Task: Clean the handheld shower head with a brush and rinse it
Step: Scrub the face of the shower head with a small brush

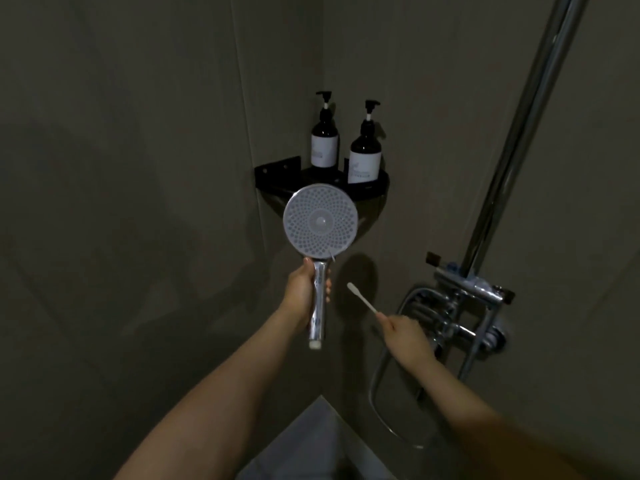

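The handheld shower head (320, 220) is upright in the middle of the view, its round pale face with many nozzle holes turned toward me. My left hand (304, 292) grips its chrome handle just below the face. No hose is attached at the handle's white bottom end. My right hand (403, 332) holds a slim white brush (362, 297) by its lower end. The brush tip points up and to the left, a short way right of the handle and apart from the shower head.
Behind the shower head, a black corner shelf (277, 168) carries two dark pump bottles (365, 155). The chrome mixer valve (467, 299) and riser pipe (519, 133) are on the right wall, with the hose (377, 393) looping below. Grey walls meet in the corner.
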`<state>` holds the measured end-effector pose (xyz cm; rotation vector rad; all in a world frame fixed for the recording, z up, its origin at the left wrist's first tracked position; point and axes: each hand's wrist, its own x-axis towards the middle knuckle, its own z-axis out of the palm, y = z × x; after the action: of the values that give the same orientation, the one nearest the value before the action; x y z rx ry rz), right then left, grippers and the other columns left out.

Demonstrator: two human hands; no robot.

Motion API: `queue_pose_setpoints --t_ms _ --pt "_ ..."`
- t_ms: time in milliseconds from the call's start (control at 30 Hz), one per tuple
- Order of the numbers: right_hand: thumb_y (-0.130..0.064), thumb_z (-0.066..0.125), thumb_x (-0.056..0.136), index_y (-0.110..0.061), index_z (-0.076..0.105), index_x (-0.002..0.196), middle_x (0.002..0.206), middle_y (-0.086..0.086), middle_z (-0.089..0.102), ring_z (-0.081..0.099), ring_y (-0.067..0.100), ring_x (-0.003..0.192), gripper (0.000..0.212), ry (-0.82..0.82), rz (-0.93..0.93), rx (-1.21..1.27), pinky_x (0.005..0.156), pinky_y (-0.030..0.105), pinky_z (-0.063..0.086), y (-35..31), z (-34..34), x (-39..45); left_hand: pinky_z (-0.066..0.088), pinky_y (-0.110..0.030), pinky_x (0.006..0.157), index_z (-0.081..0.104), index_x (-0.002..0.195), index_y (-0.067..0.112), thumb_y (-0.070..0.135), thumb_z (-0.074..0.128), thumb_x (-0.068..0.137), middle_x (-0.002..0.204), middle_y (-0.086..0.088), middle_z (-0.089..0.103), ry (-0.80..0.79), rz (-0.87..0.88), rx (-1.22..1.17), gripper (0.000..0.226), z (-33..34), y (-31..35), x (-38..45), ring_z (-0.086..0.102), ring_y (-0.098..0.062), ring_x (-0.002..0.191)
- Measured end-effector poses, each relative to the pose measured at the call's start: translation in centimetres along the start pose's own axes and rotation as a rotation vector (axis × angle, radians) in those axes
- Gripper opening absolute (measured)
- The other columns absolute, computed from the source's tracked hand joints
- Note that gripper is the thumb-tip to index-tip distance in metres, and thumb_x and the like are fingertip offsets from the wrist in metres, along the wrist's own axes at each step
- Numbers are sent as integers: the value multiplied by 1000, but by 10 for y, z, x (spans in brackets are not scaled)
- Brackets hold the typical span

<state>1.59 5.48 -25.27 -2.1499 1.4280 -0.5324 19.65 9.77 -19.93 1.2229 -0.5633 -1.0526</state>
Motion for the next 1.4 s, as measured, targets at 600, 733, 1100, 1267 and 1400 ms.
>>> queue_pose_setpoints --t_ms 600,733,1100,1267,1400 --pt "-38 62 85 -1 70 81 77 18 66 66 30 80 39 15 335 -44 65 26 40 82 25 -33 40 -16 38 57 74 9 41 28 99 44 1 53 -139 -202 -55 50 1 -148 -26 47 -9 36" --pt "-39 63 84 -2 71 86 85 19 69 66 33 85 38 62 373 -71 67 30 43 98 41 -35 39 -16 37 57 75 7 37 27 100 42 0 54 -176 -224 -46 49 -12 -195 -33 47 -9 35" --pt "-18 64 85 -15 42 46 48 1 42 40 10 49 45 342 349 212 49 28 28 110 64 -24 41 -17 38 57 74 6 39 28 99 44 -2 53 -204 -290 -75 51 -36 -256 -37 49 -11 35" --pt "-11 58 86 -2 66 66 71 24 60 58 30 72 23 424 370 249 66 30 43 107 67 -16 41 -17 38 58 74 7 39 30 98 46 -2 54 -215 -296 -59 49 -39 -261 -32 49 -11 36" --pt "-13 59 86 5 71 92 91 28 69 65 37 90 23 445 360 187 79 37 50 106 68 -13 41 -17 37 58 74 7 40 31 98 45 -1 54 -216 -304 -60 49 -40 -263 -31 49 -10 36"
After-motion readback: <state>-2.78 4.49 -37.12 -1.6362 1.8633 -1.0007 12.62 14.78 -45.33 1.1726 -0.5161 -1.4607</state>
